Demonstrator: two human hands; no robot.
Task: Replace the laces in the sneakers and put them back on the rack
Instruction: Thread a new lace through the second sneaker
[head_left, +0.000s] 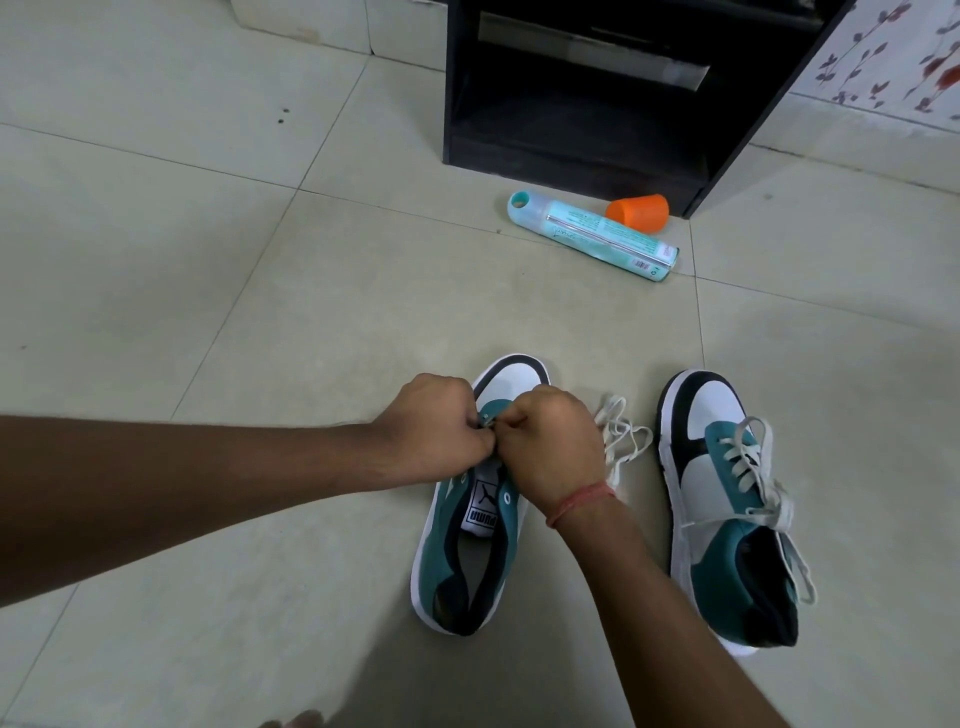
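Observation:
Two teal, white and black sneakers stand on the tiled floor, toes pointing away from me. The left sneaker has open eyelets and its tongue showing. My left hand and my right hand are both closed over its front eyelets, fingertips pinched together on the white lace, whose loose length lies in a heap just right of my right hand. The right sneaker is fully laced with a white lace, its ends trailing beside it.
A black shoe rack stands ahead against the wall. In front of it lie a light-blue spray can on its side and an orange cap. A floral-patterned wall panel is at the upper right.

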